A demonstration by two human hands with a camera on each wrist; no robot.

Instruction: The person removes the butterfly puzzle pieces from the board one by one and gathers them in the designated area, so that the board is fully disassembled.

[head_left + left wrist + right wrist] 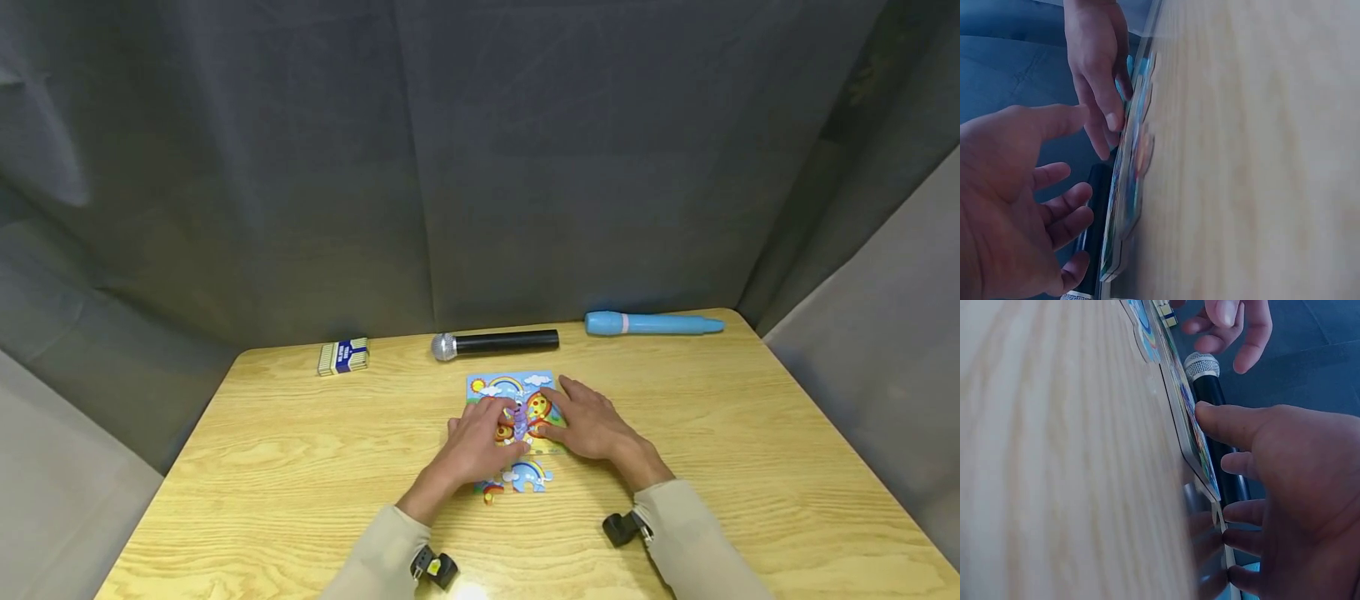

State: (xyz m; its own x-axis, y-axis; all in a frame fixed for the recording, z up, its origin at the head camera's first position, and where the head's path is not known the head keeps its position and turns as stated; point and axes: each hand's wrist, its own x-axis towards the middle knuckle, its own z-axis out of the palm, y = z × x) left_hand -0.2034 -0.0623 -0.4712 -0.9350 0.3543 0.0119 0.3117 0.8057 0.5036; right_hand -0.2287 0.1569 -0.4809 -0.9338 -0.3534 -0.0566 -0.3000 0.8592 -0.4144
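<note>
A colourful jigsaw puzzle with a butterfly, a sun and a rainbow lies flat on the wooden table. My left hand is over its left side, fingers spread and loosely bent, with nothing between them in the left wrist view. On the right side, my right hand has its thumb at the puzzle's surface in the right wrist view and its fingers reach along the edge. Just below the board lie loose puzzle pieces, one with a rainbow and a reddish one, partly hidden by my left hand.
Behind the puzzle lies a black microphone with a silver head. A blue microphone-shaped pen is at the back right. At the back left sits a pack of cotton swabs. A dark curtain hangs beyond the table.
</note>
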